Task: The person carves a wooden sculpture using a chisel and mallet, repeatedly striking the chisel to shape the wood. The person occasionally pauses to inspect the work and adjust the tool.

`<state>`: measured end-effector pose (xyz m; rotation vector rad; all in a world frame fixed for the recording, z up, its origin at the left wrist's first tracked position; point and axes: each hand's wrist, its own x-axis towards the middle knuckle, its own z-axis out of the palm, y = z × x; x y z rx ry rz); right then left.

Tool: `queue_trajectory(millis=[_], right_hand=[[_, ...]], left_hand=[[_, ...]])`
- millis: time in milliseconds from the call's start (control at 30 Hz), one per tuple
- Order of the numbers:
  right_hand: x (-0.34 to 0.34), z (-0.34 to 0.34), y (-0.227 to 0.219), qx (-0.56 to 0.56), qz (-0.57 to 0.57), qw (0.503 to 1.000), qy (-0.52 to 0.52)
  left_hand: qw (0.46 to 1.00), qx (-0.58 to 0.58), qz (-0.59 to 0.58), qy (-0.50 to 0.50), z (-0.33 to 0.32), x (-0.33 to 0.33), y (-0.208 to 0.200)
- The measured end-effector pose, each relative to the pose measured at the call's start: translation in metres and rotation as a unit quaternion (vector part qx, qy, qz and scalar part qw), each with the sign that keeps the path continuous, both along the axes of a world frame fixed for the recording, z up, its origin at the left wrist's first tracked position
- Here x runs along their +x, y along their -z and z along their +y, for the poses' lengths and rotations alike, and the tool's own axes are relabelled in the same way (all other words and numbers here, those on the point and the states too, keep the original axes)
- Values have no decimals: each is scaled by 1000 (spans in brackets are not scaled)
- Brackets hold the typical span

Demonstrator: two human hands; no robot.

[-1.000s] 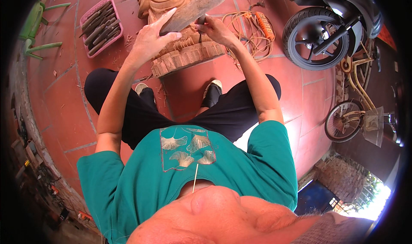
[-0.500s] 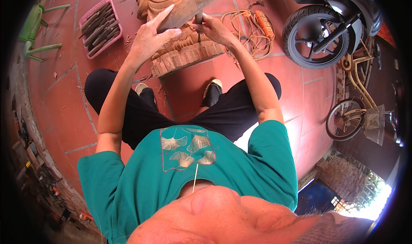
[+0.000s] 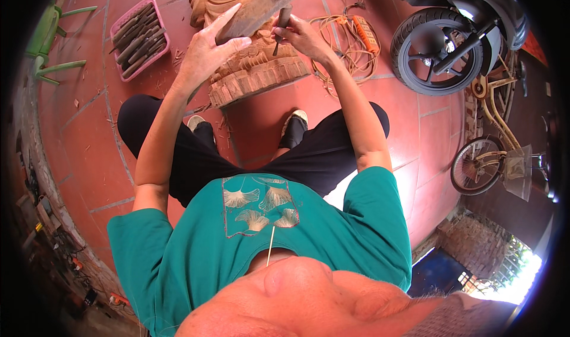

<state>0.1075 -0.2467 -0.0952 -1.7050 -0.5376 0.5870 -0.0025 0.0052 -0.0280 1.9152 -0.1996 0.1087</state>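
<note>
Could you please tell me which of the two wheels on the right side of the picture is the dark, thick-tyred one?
It is the upper wheel, the scooter's, black with a fat tyre. The lower wheel, the bicycle's, is thin with pale spokes.

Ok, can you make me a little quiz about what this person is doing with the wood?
1. True or false: the left hand holds a flat wooden mallet over the wooden carving.
2. What does the right hand pinch? A) a paintbrush B) a chisel C) a spoon
3. Fill in: the pink tray of tools lies on the person's ______ side.

Key
1. True.
2. B. Its tip points down at the carving.
3. Left. It sits on the red tiled floor, apart from the carving.
</note>
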Motion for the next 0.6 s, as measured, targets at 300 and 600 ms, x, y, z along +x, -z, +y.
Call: queue_trajectory(millis=[300,600], right_hand=[[-6,10,5,-77,-103,991,-29],[-14,14,-8,-99,-116,988,-32]], left_hand=[[998,-34,52,5,-3,-4,-19],[992,125,17,18,7,-1,1]])
